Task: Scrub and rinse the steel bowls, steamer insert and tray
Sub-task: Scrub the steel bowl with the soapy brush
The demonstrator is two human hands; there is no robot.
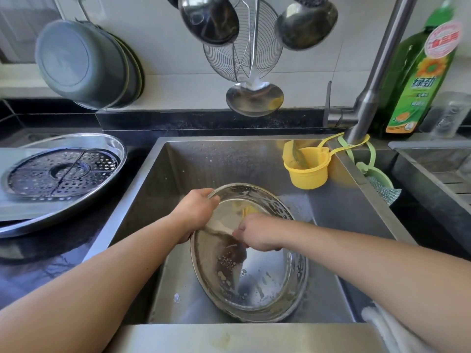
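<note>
Soapy tray [267, 281] (tilted) under right hand [257, 234], in sink [204, 159]

Just one head cam, wide-angle, looking forward and down into the sink [193, 159] from close up; the edges bend, so the wall [165, 59] behind probably looks nearer.
</note>
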